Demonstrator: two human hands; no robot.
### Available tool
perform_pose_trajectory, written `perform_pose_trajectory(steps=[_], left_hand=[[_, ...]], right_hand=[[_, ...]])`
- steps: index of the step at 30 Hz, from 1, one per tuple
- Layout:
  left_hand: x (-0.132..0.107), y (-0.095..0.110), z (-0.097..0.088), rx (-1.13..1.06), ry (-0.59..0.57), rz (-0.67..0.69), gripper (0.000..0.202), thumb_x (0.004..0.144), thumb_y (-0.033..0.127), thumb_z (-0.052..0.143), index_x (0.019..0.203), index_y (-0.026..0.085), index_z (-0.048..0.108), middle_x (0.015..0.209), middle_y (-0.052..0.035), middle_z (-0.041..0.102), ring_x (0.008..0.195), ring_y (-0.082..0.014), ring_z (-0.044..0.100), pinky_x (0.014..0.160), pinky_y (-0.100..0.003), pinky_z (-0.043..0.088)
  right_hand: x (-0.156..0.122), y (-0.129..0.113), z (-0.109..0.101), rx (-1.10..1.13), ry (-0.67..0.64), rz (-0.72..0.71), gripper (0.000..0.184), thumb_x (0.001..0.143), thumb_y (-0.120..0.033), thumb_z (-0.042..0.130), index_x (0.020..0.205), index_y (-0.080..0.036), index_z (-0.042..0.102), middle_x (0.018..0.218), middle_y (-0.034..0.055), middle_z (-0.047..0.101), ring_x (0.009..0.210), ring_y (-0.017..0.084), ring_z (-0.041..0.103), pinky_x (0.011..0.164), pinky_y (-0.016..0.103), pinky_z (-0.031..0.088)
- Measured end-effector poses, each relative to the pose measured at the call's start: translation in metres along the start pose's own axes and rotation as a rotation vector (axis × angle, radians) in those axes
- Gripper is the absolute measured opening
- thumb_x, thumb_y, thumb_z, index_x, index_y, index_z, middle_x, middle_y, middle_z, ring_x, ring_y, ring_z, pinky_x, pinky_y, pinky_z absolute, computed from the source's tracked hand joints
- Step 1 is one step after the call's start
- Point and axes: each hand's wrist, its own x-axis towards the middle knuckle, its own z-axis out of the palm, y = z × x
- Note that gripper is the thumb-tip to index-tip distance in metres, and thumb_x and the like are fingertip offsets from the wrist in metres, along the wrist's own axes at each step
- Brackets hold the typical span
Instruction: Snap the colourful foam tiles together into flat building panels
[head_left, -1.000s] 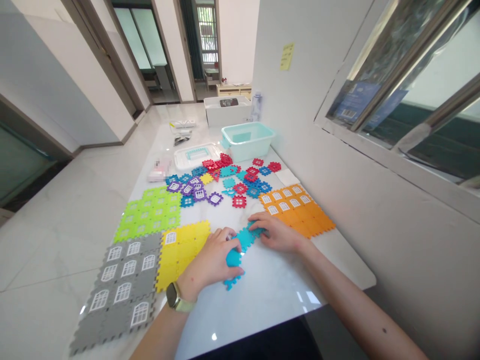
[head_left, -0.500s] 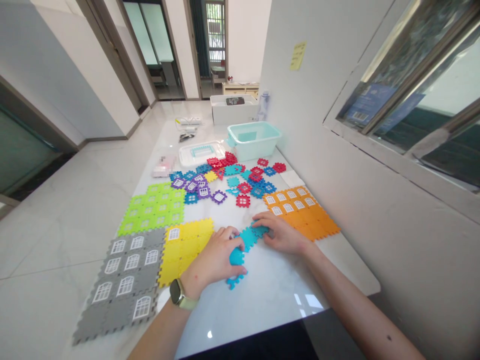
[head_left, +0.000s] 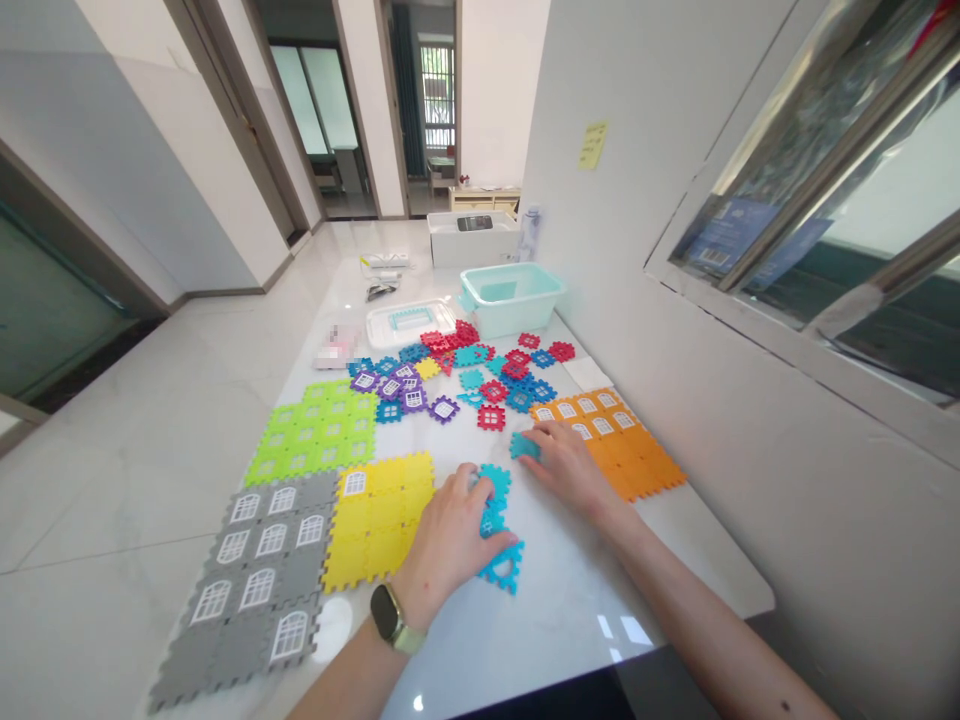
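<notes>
Joined turquoise interlocking tiles (head_left: pixel 495 483) form a short strip on the white table, the nearest tile having a cut-out. My left hand (head_left: pixel 450 530), with a watch on its wrist, is closed on the strip's left side, thumb and fingers gripping its edges and partly hiding the middle. Up and to the right, my right hand (head_left: pixel 568 465) pinches a single turquoise tile (head_left: pixel 523 446), apart from the strip. A yellow tile panel (head_left: pixel 379 525) lies just left of my left hand. Beside my right hand is an orange tile panel (head_left: pixel 634 460) with white windows along its far part.
Grey (head_left: pixel 247 580) and lime-green (head_left: pixel 315 430) panels lie at left. Loose red, blue, purple and turquoise tiles (head_left: pixel 491 417) spread across the middle. Behind them are a white lid (head_left: pixel 375 335), a mint tub (head_left: pixel 514 310) and a white box (head_left: pixel 472 248). A wall borders the right.
The turquoise tile in my right hand has come apart from the strip. My left hand has turned the strip, which now runs more nearly straight towards me.
</notes>
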Motion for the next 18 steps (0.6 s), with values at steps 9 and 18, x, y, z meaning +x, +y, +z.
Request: perform_pose_trajectory(steps=[9, 18], left_hand=[[0.012, -0.019, -0.013, -0.206, 0.269, -0.026, 0.015, 0.096, 0.032, 0.049, 0.099, 0.022, 0.060, 0.107, -0.0053, 0.060, 0.100, -0.0223, 0.061, 0.087, -0.037, 0.051], [0.014, -0.040, -0.036, -0.344, 0.358, 0.002, 0.012, 0.092, 0.024, 0.050, 0.095, 0.021, 0.061, 0.099, -0.0032, 0.065, 0.086, -0.0179, 0.063, 0.078, -0.032, 0.052]], right_hand=[[0.090, -0.004, 0.003, -0.060, -0.135, -0.054, 0.029, 0.093, -0.014, 0.048, 0.108, -0.018, 0.072, 0.112, 0.0101, 0.070, 0.107, 0.025, 0.060, 0.098, 0.039, 0.043], [0.154, -0.012, 0.043, -0.097, -0.411, -0.089, 0.026, 0.076, -0.016, 0.067, 0.099, -0.021, 0.078, 0.103, 0.0025, 0.077, 0.097, 0.022, 0.067, 0.089, 0.025, 0.047]])
